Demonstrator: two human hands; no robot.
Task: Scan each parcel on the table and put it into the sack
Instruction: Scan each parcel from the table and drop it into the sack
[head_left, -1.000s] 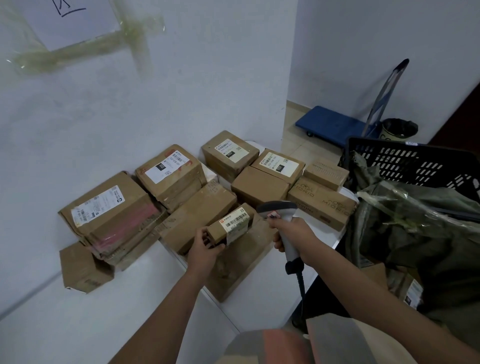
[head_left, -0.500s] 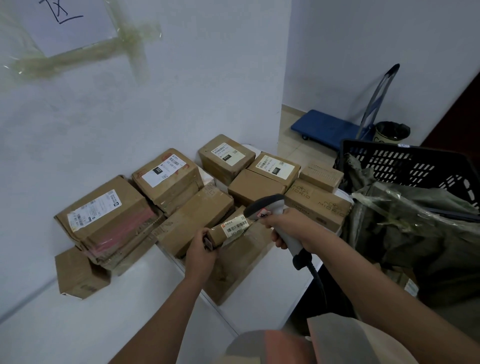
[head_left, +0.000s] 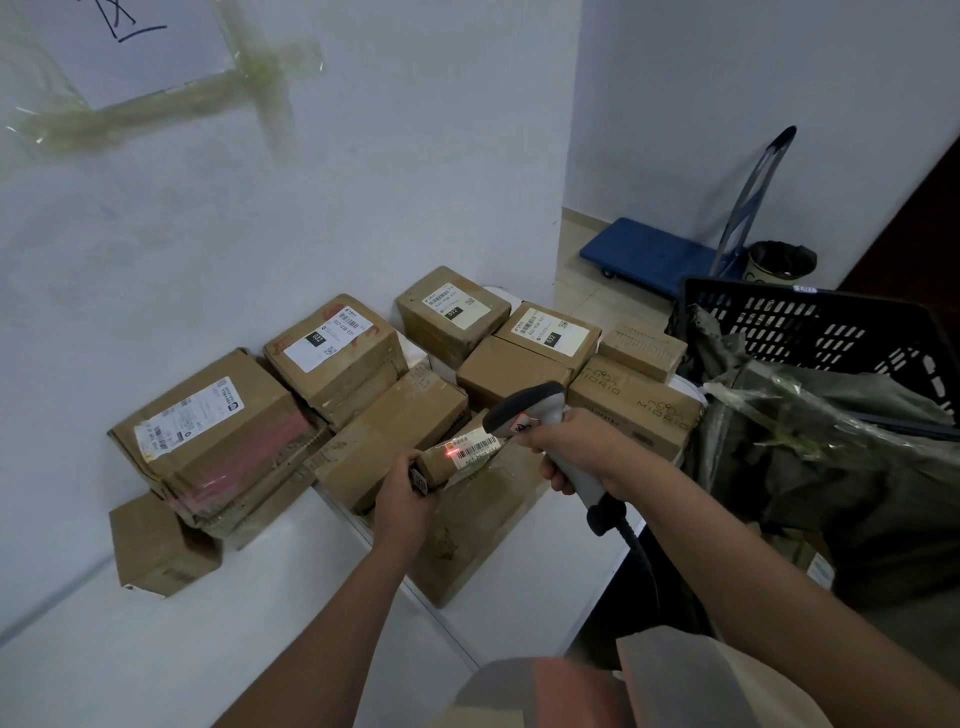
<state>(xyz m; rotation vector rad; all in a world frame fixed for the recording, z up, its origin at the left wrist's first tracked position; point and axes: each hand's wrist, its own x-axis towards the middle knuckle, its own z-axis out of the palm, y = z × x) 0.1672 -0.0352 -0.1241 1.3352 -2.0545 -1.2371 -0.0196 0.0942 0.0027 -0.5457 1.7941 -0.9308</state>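
My left hand (head_left: 402, 496) grips one end of a small brown parcel (head_left: 451, 458) with a white barcode label facing up. My right hand (head_left: 574, 449) grips a grey handheld scanner (head_left: 522, 408), its head just above the label. A red light spot shows on the label's left edge. Several brown cardboard parcels (head_left: 332, 348) lie on the white table (head_left: 291, 587) against the wall. The dark green sack (head_left: 831, 452) hangs open at the right, lining a black basket (head_left: 831, 322).
A flat parcel (head_left: 467, 535) lies under my hands near the table's front edge. A small box (head_left: 156, 551) stands at the left. On the floor beyond are a blue trolley (head_left: 649, 254) and a dark bin (head_left: 782, 260). A taped paper hangs on the wall.
The scanner has swung from pointing away to just above the small parcel's label, and a red light spot now shows there. My left hand has tilted the parcel flatter.
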